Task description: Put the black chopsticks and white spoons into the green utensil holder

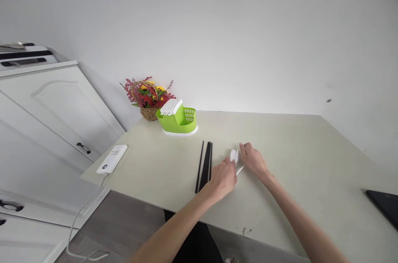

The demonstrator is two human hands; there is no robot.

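Observation:
My left hand point(224, 175) is closed around white spoons point(233, 155) just above the table, their rounded heads showing past the fingers. At the right, my right hand point(253, 160) has its fingers pinched by the spoon heads, seemingly on one of them. A white handle point(240, 169) slants between the two hands. How many spoons there are I cannot tell, since the fingers cover parts of them. Several black chopsticks point(205, 165) lie side by side to the left, their near ends partly behind my left wrist.
A green utensil holder point(174, 123) with a white slotted top and base stands toward the back left. Behind it sits a wicker basket point(149, 113) of artificial flowers. A white power bank point(112, 159) with a cable lies at the left edge, and a dark flat object point(384, 205) at the right.

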